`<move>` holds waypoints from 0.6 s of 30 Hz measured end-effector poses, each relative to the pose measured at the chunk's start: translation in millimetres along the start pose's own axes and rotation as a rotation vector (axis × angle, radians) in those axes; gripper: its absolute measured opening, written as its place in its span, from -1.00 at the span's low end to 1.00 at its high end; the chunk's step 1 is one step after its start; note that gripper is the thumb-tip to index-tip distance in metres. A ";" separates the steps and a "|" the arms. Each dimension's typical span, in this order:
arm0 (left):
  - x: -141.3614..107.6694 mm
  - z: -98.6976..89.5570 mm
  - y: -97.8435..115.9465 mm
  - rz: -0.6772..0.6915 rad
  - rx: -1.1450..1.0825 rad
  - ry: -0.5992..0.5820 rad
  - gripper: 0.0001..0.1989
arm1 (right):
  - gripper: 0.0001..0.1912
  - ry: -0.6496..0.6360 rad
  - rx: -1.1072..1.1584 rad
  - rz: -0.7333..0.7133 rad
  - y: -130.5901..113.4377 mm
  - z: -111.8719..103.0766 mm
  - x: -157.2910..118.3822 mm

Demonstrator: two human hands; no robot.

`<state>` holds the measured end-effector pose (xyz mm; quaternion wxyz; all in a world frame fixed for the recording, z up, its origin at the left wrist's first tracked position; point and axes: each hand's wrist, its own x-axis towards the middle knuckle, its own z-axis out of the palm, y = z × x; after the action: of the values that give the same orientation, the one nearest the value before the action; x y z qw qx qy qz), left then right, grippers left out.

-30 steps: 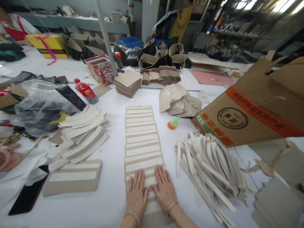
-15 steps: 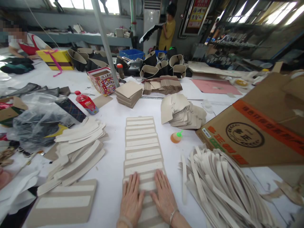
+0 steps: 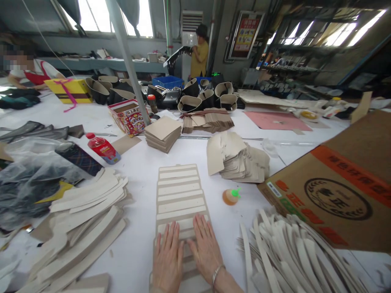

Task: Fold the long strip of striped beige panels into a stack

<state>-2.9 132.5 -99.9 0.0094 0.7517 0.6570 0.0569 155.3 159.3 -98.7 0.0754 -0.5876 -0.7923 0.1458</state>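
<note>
A column of overlapping grey-beige panels with pale strips (image 3: 180, 189) runs up the middle of the white table. Flat on the left side of its near part lies my left hand (image 3: 168, 256), fingers stretched out. My right hand (image 3: 207, 248) rests palm down on the right side, fingers spread, a bracelet at the wrist. Neither hand grips anything. Curved pale strips (image 3: 88, 228) are piled to the left. Right of the column are a small glue bottle with a green tip (image 3: 230, 197) and a large bundle of long strips (image 3: 293, 248).
A cardboard box (image 3: 336, 195) stands at the right. Beyond the column are stacked boards (image 3: 163, 132) and fanned pieces (image 3: 238, 156). A red bottle (image 3: 104, 148) lies at left, near a metal pole (image 3: 130, 61). Two people are in the background.
The view has tilted up and moved closer, so the table items sit lower in the picture. Both hands remain flat on the panels, slightly farther up the column.
</note>
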 end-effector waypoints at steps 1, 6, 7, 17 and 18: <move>10.0 0.3 -2.1 -0.014 0.011 0.024 -0.46 | -0.36 0.011 -0.005 0.009 2.3 -2.4 9.8; 42.2 22.2 -14.9 -0.047 0.029 0.010 -0.47 | -0.31 -0.039 -0.007 0.035 17.0 1.9 45.4; 44.8 24.3 -17.3 -0.038 0.028 -0.003 -0.47 | -0.30 -0.052 -0.003 0.038 18.6 2.3 48.5; 109.1 31.0 -44.1 -0.041 0.037 0.054 -0.44 | -0.27 -0.008 -0.012 0.044 28.8 -7.2 116.7; 111.3 33.4 -47.4 -0.035 0.033 0.031 -0.44 | -0.26 -0.023 -0.011 0.043 30.2 -7.0 120.1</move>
<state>-31.8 251.1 -129.1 -0.0121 0.7391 0.6710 0.0576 149.0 282.9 -108.1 0.0598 -0.6032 -0.7811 0.1496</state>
